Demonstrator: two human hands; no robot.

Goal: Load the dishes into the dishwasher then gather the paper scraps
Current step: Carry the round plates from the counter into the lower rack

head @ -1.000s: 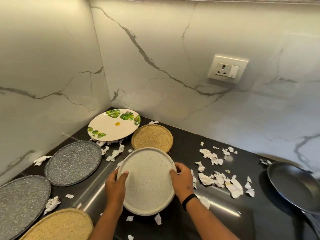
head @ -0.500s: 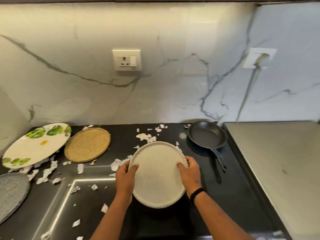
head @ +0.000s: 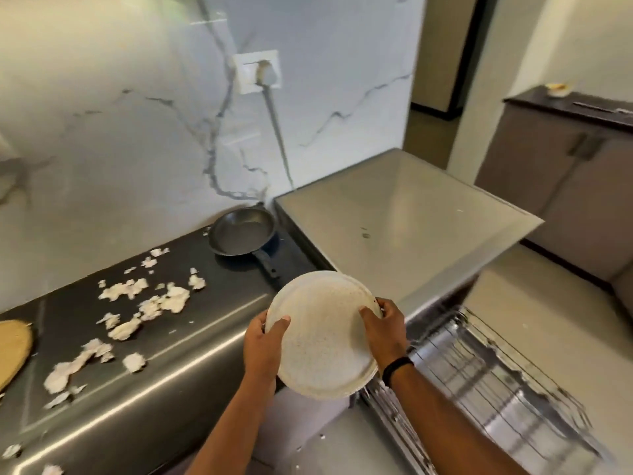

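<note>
**Speckled plate held in both hands off the counter's right end**

Both hands grip one round, cream speckled plate (head: 320,334) by its rim. The left hand (head: 262,349) curls round the left edge with the thumb lying on the plate's face; the right hand (head: 382,332) clasps the right edge the same way, a black band on its wrist. The plate is in the air, tilted toward the camera, past the front right corner of the dark counter (head: 164,382) and just left of the pulled-out wire dishwasher rack (head: 486,378), which sits lower down.

White paper scraps (head: 154,303) lie strewn across the counter's middle and left part, reaching the front edge. A dark frying pan (head: 241,231) rests at the counter's back right corner, handle pointing forward. A woven tan mat (head: 12,347) shows at the left edge. Beside the counter's right end stands the grey flat-topped dishwasher (head: 400,221).
</note>
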